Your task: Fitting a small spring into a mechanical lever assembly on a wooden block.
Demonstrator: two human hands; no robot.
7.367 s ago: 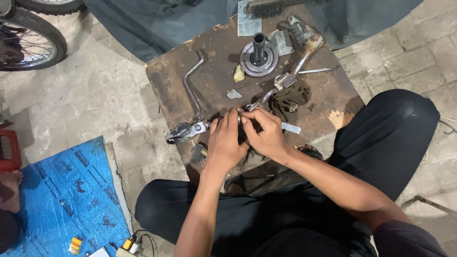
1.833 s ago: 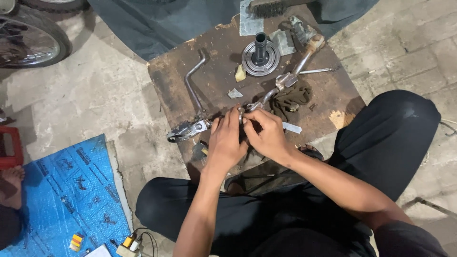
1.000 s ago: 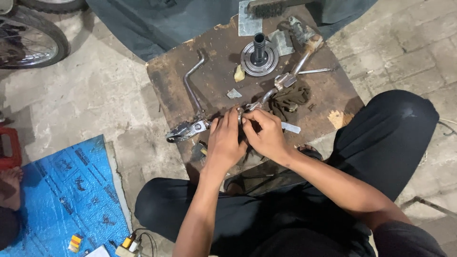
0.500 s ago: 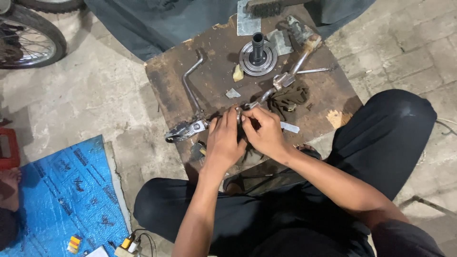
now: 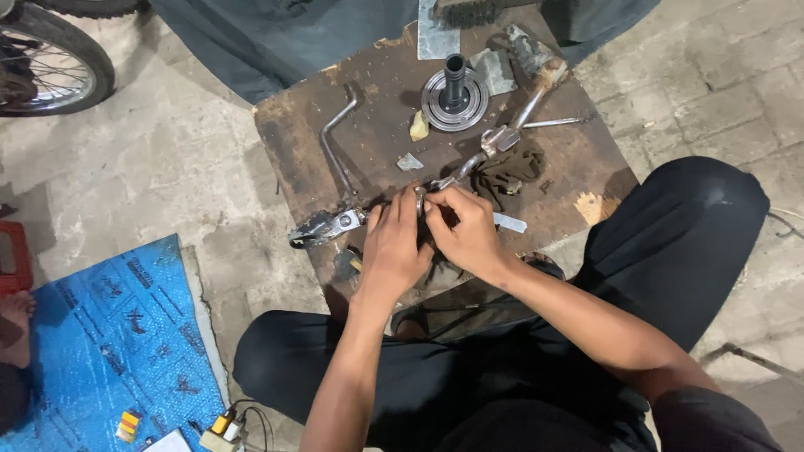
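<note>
Down at the near edge, the person sits with dark-trousered legs either side of a low, rusty work block (image 5: 293, 142), both forearms reaching in. The left hand (image 5: 395, 251) lies palm-down, fingers curled over a small metal part (image 5: 421, 199) at the block's near side, thumb pressed in close. The right hand (image 5: 462, 228) meets it from the other side, fingertips pinched on that same small piece; what exactly sits between the fingers is too hidden to tell. Both hands are closed in tight, working at one spot, so the fitting or freeing of this piece looks to be mid-way, not finished.

Just left of the hands, a bent kick-starter lever (image 5: 333, 159) lies flat, its folding foot end (image 5: 322, 228) hanging at the block's edge, loose and not mounted. Just right, a flat metal strip (image 5: 509, 222) lies apart.

A little farther, a dark oily rag (image 5: 509, 167) lies beside a long chrome lever (image 5: 511, 125), which runs diagonally from the hands. Beyond, a round gear with an upright shaft (image 5: 453, 94) stands alone, untouched, so several parts appear still unassembled.

At the far left, a bicycle wheel (image 5: 46, 63); near left on the floor, a blue tarp (image 5: 109, 335).
</note>
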